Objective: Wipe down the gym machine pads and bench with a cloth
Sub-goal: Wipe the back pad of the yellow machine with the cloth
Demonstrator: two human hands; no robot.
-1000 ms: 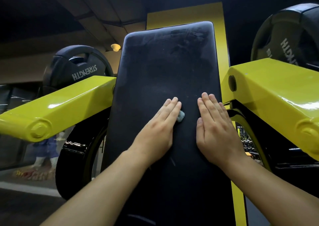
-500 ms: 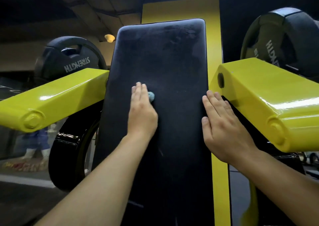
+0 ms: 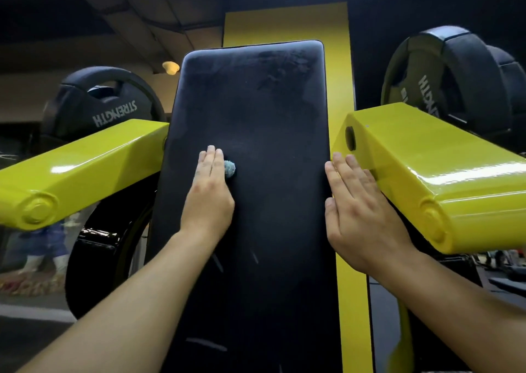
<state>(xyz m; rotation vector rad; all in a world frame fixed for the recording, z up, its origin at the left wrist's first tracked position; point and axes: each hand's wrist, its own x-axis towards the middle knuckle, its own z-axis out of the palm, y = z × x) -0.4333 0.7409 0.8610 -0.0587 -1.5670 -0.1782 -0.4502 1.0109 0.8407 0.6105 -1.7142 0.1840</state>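
A tall black back pad (image 3: 256, 122) fills the middle of the head view, streaked and smudged near its top. My left hand (image 3: 209, 193) lies flat on the pad's left half with straight fingers, pressing a small blue-grey cloth (image 3: 229, 168) whose tuft shows beside the fingers. My right hand (image 3: 358, 216) rests flat with straight fingers at the pad's right edge, against the yellow frame behind it.
Two glossy yellow machine arms flank the pad, the left arm (image 3: 79, 167) and the right arm (image 3: 444, 173). Black weight plates sit behind them, one at left (image 3: 105, 102) and one at right (image 3: 452, 79). A yellow upright column (image 3: 338, 59) stands behind the pad.
My left hand slid the cloth from the pad's middle to its left half. My right hand moved off the pad's face to its right edge.
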